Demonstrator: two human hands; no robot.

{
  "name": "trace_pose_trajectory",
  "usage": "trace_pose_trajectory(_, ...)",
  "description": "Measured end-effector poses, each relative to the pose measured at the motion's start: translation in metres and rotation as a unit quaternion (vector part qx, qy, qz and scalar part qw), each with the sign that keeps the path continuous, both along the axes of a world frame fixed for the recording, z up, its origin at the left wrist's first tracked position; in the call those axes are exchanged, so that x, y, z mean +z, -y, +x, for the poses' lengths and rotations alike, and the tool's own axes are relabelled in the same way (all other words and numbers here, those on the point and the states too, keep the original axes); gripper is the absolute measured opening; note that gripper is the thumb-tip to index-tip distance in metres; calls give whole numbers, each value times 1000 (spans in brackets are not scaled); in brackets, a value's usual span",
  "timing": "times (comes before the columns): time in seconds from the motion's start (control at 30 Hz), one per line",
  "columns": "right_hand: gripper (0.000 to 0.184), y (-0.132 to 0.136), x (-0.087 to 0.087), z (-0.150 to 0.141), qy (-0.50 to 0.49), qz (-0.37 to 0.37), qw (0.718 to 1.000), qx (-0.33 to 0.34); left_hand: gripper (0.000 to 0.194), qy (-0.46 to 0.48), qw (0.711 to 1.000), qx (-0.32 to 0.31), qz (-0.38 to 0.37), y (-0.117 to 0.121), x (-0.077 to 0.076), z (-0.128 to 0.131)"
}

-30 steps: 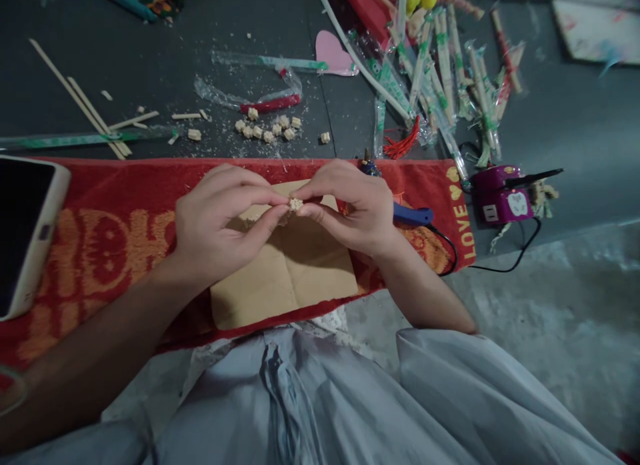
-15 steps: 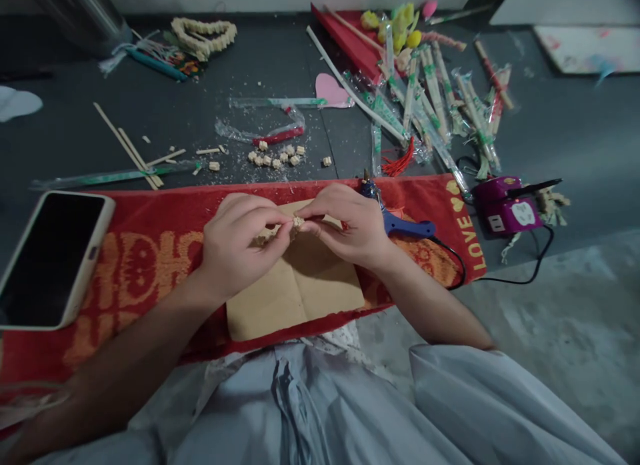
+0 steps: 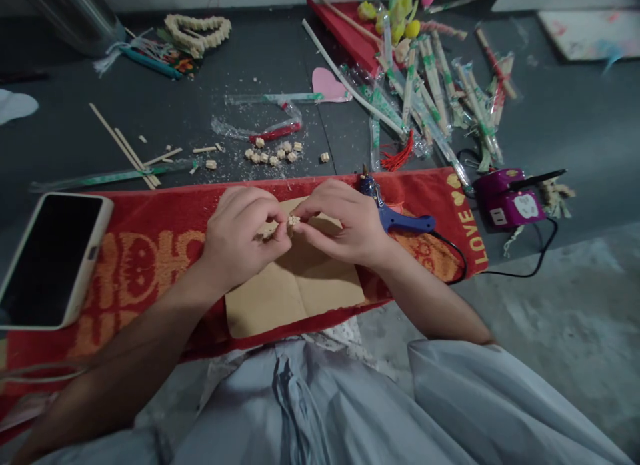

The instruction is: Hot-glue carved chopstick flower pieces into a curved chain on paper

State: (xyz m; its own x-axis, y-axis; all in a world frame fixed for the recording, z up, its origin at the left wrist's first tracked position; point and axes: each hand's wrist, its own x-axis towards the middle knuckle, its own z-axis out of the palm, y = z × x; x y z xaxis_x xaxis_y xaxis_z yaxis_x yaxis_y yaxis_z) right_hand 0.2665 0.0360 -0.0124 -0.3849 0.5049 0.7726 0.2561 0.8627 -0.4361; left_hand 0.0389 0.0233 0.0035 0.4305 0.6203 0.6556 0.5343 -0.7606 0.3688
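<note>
Over a folded sheet of brown card (image 3: 300, 292), my left hand (image 3: 245, 232) pinches a small bumpy cluster of pale wooden pieces (image 3: 293, 220) between thumb and fingertips. Part of the cluster is hidden behind those fingers. From the other side, my right hand (image 3: 345, 222) has its thumb and forefinger closed at the cluster's right end. Beyond both hands lie several loose star-shaped wooden pieces (image 3: 273, 160), with pale crumbs around them. A blue glue gun (image 3: 400, 218) rests on the red towel (image 3: 165, 218) just right of my right hand.
At the left lies a phone (image 3: 47, 258). Thin sticks (image 3: 125, 145) are behind it. A heart-shaped wooden ring (image 3: 200, 35) sits at the back, with wrapped stick bundles (image 3: 435, 85) at the back right. A purple power socket (image 3: 507, 198) stands near the cord at right.
Both hands remain at the cluster, which has shifted slightly left. The right thumb and forefinger have spread a little around its end. The whole view has moved slightly.
</note>
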Motion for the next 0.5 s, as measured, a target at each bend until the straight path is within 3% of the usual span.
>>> trace_pose_trajectory(0.17, 9, -6, -5, 7, -17, -5, 999, -41, 15, 26, 999, 10, -30, 2, 0, -1)
trace_pose_trajectory(0.5, 8, -9, -5, 11, -25, -14, 998, -60, 13, -77, 971, 175, -142, -13, 10, -28)
